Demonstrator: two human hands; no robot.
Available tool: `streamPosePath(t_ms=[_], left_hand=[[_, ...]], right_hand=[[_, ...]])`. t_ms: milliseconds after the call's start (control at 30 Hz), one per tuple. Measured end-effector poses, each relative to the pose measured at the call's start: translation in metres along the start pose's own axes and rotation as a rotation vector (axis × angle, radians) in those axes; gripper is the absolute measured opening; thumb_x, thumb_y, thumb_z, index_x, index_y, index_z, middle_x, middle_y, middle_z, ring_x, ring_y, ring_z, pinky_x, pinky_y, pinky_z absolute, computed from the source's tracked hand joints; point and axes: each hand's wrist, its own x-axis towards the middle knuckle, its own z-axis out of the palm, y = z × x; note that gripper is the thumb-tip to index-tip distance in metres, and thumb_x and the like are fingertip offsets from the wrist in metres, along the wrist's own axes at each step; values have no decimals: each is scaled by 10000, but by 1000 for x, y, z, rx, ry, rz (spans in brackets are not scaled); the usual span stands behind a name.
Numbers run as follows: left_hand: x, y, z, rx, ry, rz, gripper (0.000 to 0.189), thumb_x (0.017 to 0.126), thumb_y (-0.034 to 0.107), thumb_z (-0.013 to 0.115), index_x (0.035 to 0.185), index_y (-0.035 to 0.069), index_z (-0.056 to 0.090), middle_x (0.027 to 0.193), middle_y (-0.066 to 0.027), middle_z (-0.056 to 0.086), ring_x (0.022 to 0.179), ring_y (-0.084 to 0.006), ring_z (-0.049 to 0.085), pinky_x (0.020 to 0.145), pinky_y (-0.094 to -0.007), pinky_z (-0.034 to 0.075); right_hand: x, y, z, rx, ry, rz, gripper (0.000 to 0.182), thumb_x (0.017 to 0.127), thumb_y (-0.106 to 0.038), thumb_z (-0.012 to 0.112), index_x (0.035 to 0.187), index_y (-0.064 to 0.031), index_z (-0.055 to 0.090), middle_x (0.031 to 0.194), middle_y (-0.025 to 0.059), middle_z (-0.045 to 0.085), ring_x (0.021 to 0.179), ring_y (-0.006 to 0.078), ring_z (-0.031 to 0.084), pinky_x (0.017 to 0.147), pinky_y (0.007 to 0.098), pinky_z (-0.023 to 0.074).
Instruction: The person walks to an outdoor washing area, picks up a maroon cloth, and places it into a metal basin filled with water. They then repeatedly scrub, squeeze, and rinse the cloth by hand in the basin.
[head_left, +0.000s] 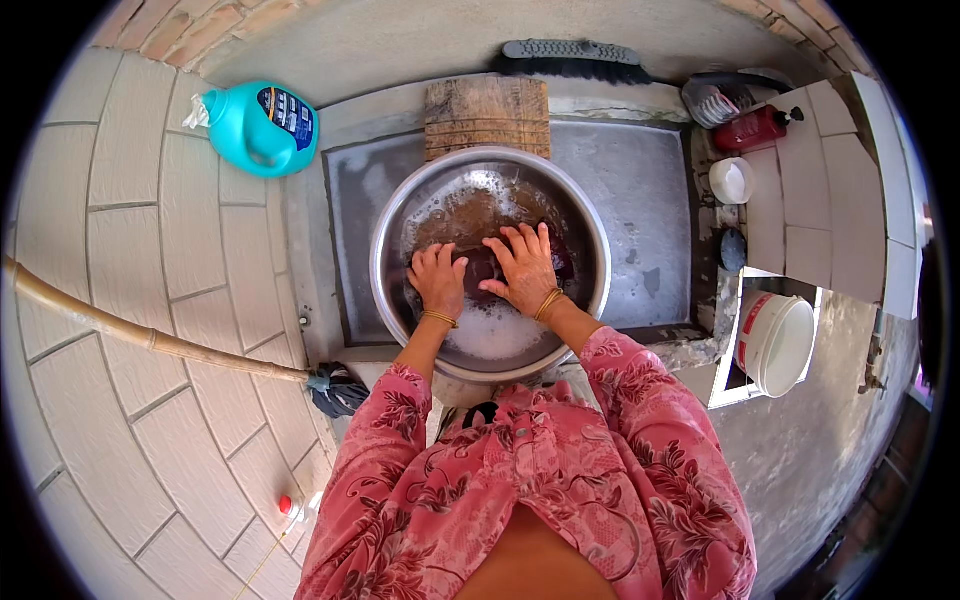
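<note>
A round metal basin (600, 259) with soapy brownish water stands in a shallow concrete sink (637, 217). Dark reddish cloth (484, 271) lies in the water, partly under the surface. My left hand (440, 279) is at the basin's left, palm down with bent fingers, touching or just over the cloth. To its right, my right hand (521, 268) spreads its fingers at the cloth, thumb pointing left. Neither hand plainly grips the cloth; the undersides of both are hidden. Foam floats near the basin's front and back.
A wooden washboard (487, 112) is behind the basin, with a brush (574, 60) beyond. A teal detergent jug (262, 129) lies left, above a bamboo-handled mop (225, 364). At right are a red pump bottle (754, 127), a white bowl (730, 181) and a white bucket (776, 345).
</note>
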Motion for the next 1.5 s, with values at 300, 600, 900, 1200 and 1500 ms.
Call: streamPosePath(t_ms=[300, 600, 900, 1200, 1500], left_hand=[[41, 12, -2, 66, -225, -127, 239, 874, 252, 510, 972, 65, 622, 897, -182, 659, 939, -355, 601, 959, -557, 311], [74, -18, -13, -52, -594, -49, 401, 803, 401, 594, 1098, 130, 612, 984, -154, 661, 1021, -378, 585, 933, -502, 350], [58, -32, -54, 231, -766, 328, 733, 494, 280, 852, 1138, 101, 553, 1008, -90, 644, 1079, -293, 552, 857, -422, 372], [59, -24, -92, 198, -105, 669, 90, 785, 62, 511, 870, 83, 529, 890, -93, 510, 867, -261, 526, 755, -377, 395], [33, -22, -104, -15, -343, 764, 230, 775, 214, 617, 938, 59, 572, 908, -102, 504, 937, -282, 484, 802, -424, 364]], right_hand=[[36, 26, 38, -208, -391, 134, 502, 848, -546, 527, 1012, -82, 623, 905, 137, 650, 917, 310, 598, 885, 479, 405], [61, 36, 8, 38, -596, 176, 570, 744, -517, 671, 1122, -94, 617, 1072, 192, 642, 1050, 337, 592, 919, 458, 403], [16, 50, -18, -82, -786, 260, 716, 609, -295, 809, 1249, -123, 539, 1114, 145, 626, 1081, 323, 563, 950, 395, 400], [-14, 15, -33, -373, 109, -73, 150, 800, -56, 547, 948, -55, 575, 966, 108, 570, 951, 261, 542, 821, 374, 410], [-40, -6, -14, -111, -203, 223, 398, 689, -248, 729, 1042, -97, 621, 1116, 101, 550, 1068, 276, 491, 894, 397, 370]])
